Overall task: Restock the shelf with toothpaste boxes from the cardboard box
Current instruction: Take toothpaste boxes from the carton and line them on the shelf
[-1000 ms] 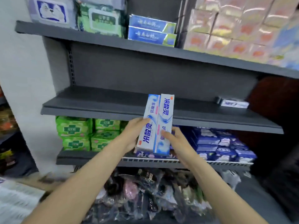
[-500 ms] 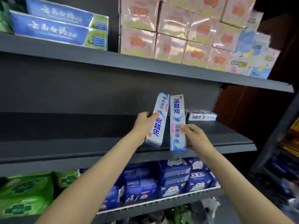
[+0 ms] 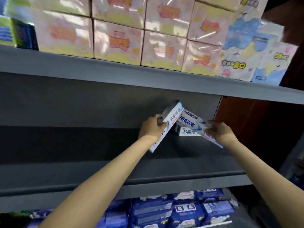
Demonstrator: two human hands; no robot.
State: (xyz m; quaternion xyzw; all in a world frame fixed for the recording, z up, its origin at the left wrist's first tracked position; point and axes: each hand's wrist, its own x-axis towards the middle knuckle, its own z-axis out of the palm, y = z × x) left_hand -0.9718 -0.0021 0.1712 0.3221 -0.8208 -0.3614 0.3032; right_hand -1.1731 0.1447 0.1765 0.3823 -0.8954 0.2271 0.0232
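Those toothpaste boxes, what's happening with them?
A person is filling a store shelf. The left hand holds one toothpaste box tilted up, and the right hand holds a second box angled toward the back. Both are over the mostly bare middle shelf, near a third box already lying there at the right end. Neither held box has been set down yet.

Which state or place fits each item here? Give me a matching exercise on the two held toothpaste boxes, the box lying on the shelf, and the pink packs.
Column 1:
1. left-hand toothpaste box
2. right-hand toothpaste box
3. lying toothpaste box
4. pink packs

Column 2:
A. on the upper shelf
B. flat at the back of the middle shelf
C. gripped, top tilted right
D. gripped, top tilted left

Pairs: 1-C, 2-D, 3-B, 4-A
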